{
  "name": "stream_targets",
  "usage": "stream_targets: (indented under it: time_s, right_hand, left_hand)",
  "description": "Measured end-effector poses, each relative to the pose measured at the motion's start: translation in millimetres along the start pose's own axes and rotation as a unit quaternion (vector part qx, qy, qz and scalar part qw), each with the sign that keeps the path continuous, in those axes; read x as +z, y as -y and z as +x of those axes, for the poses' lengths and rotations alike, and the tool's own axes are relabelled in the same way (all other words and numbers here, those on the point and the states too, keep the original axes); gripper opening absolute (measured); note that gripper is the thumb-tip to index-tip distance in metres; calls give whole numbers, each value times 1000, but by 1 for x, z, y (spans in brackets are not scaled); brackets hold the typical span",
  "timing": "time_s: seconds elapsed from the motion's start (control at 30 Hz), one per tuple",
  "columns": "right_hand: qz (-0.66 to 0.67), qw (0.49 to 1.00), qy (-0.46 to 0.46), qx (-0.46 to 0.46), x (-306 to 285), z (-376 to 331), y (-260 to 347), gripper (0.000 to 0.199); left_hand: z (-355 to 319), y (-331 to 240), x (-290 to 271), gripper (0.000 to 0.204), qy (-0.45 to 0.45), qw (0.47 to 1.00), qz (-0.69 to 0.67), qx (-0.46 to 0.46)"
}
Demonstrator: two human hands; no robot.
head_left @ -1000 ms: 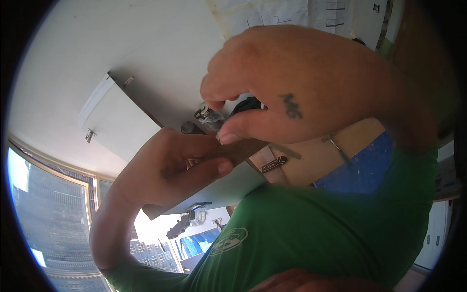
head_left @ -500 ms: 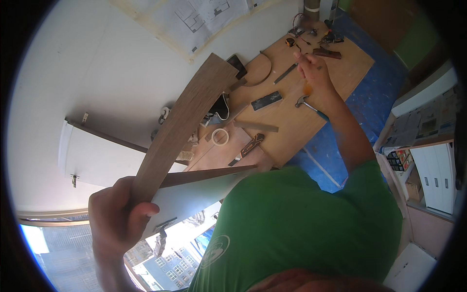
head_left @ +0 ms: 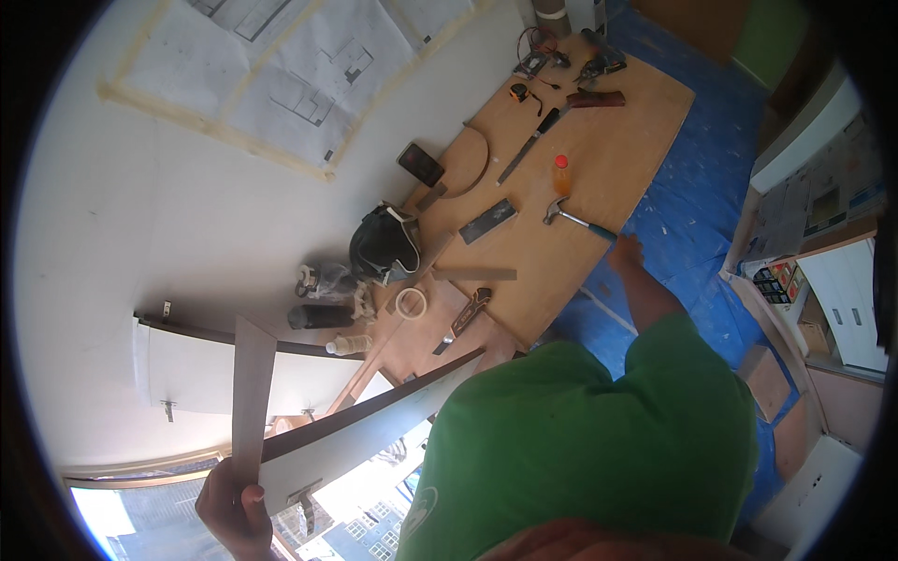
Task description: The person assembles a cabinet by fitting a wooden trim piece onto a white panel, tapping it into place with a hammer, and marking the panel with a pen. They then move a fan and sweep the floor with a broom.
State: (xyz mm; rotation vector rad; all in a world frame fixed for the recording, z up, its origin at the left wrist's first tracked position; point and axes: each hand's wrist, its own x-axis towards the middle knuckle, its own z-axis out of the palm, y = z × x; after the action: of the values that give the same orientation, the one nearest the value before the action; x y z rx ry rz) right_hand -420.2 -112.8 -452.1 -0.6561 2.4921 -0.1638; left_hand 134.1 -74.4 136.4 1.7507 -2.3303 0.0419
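Note:
My left hand [head_left: 234, 510] is closed around the lower end of a flat brown wood strip [head_left: 253, 397] that stands nearly upright. Beside it runs a white curved cabinet door [head_left: 374, 449] with a dark wood edge and a metal hinge [head_left: 305, 510]. On the right, my right hand [head_left: 629, 252] closes on the end of the dark handle of a claw hammer [head_left: 580, 221]. The hammer lies at the table's edge, its head pointing left. Next to the head is a small bottle [head_left: 561, 176] of orange liquid with a red cap.
On the wooden table [head_left: 645, 112] lie a file [head_left: 528, 150], a dark block [head_left: 487, 222], a saw [head_left: 463, 321], a tape roll [head_left: 411, 302] and a tape measure [head_left: 520, 93]. A black bag [head_left: 383, 245] leans by the wall. Blue sheeting [head_left: 692, 196] covers the floor.
My right hand has come back from above the table to the hammer handle. The left hand has lowered, and the wood strip has swung left and away from over the table.

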Motion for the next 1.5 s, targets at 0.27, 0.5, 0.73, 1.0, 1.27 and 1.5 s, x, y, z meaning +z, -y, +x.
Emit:
stream_targets:
  time_s: [0.27, 0.5, 0.73, 1.0, 1.27, 1.5]
  right_hand:
    - [-69, 997, 35, -19, -2, 19, 25, 47]
    - [-134, 978, -50, -149, 17, 38, -8, 45]
    - [-220, 946, -33, -236, 30, 74, -9, 38]
    - [-71, 970, 174, -154, 53, 62, 3, 20]
    - [385, 887, 252, 34, 23, -112, 36, 28]
    - [559, 796, 172, -153, -35, -284, 100, 37]
  left_hand:
    - [-25, 11, 12, 79, -71, 996, 32, -49]
    - [-35, 30, 15, 61, -127, 982, -45, -132]
    - [-66, 47, 6, 48, -151, 956, -189, -164]
    - [-59, 62, 23, 51, -206, 951, -232, -2]
    - [-45, 90, 38, 50, -191, 903, -308, 229]
    - [-28, 108, 59, 80, -171, 844, -464, 209]
